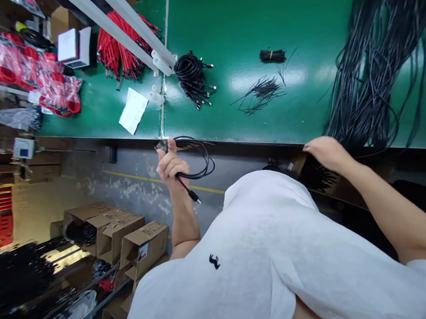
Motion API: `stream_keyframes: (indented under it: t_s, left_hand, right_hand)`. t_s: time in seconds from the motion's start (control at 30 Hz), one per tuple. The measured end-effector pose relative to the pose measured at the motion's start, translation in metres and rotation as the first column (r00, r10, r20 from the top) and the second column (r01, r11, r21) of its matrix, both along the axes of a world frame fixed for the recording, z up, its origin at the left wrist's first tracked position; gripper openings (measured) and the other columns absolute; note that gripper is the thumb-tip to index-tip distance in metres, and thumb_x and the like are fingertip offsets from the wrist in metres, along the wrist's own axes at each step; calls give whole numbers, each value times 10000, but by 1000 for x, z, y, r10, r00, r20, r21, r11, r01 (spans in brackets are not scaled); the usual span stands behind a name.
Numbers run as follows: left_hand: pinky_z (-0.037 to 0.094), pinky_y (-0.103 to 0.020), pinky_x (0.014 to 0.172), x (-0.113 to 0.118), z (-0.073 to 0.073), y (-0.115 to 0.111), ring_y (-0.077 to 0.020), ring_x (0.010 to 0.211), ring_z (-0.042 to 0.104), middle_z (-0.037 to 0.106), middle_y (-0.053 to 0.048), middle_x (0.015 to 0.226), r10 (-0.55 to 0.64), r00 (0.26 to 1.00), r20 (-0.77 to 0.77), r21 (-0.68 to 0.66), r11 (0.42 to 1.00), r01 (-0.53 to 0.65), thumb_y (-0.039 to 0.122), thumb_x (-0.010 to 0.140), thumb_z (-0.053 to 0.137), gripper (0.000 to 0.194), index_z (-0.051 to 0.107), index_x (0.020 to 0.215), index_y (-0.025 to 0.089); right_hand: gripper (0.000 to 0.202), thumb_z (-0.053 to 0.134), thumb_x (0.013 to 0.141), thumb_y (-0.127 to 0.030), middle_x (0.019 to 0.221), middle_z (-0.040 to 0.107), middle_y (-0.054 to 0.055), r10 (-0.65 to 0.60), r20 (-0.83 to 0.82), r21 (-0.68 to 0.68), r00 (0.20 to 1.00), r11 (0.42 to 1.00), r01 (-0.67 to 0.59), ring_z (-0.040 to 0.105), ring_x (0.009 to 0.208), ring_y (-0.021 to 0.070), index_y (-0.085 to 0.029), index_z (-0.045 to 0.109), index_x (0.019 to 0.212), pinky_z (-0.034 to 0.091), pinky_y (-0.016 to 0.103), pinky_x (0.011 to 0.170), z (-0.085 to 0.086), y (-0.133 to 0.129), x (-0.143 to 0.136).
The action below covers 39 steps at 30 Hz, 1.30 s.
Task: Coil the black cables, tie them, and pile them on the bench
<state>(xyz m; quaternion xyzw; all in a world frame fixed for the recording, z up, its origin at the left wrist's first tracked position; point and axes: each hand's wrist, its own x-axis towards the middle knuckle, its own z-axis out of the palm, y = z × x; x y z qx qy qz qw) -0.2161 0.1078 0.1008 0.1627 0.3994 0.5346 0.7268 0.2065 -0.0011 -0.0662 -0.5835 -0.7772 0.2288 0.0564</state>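
My left hand (173,167) is closed around a coiled black cable (203,172), held just off the front edge of the green table (239,124). The cable's plug hangs below the fingers. At the right, my right hand (324,151) is at the table edge beside a large pile of long black cables (369,68); its fingers are bent together and whatever they may hold is too small to make out. On the table lie a bundle of coiled black cables (190,76), loose black ties (262,91) and a banded bundle of ties (272,55).
Red cables (119,49), a white paper (133,110) and white posts (132,25) are at the table's left part. Bagged red cables (30,69) lie farther left. Cardboard boxes (142,245) stand on the lower left. Black cables fill a box below the table's right edge.
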Motion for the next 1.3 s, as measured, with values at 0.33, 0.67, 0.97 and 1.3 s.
stream_keyframes:
  t_s: [0.33, 0.67, 0.97, 1.3]
  left_hand:
    - [582, -282, 785, 65, -45, -19, -202, 907, 741, 756, -134, 1019, -593, 797, -117, -144, 804, 577, 227, 833, 683, 280, 654, 1093, 124]
    - [159, -129, 244, 37, -22, -32, -26, 194, 114, 184, 140, 308, -572, 811, 123, 50, 820, 570, 493, 874, 625, 319, 740, 977, 214]
    - [544, -167, 628, 60, -38, -11, -118, 725, 726, 758, -50, 871, -441, 884, -156, -100, 897, 430, 261, 883, 653, 357, 625, 1231, 188]
    - [213, -154, 279, 55, -32, -34, -40, 221, 154, 184, 137, 321, -658, 752, 42, 5, 753, 658, 506, 890, 612, 342, 693, 859, 175]
  right_hand:
    - [379, 359, 1019, -362, 862, 721, 67, 419, -362, 209, 833, 907, -365, 630, 773, 166, -197, 697, 966, 402, 273, 712, 108, 21, -97]
    - [419, 320, 996, -387, 1028, 711, 106, -124, -281, -84, 952, 991, 104, 617, 929, 191, -167, 671, 937, 409, 281, 833, 38, 78, 10]
    - [415, 353, 1018, -427, 792, 714, 35, 351, -264, 52, 898, 935, -350, 598, 695, 166, -224, 695, 902, 385, 277, 705, 69, 1, -50]
    - [477, 355, 969, -502, 897, 720, 64, -101, -433, -49, 896, 995, 89, 631, 813, 176, -181, 682, 840, 418, 270, 746, 40, 84, -9]
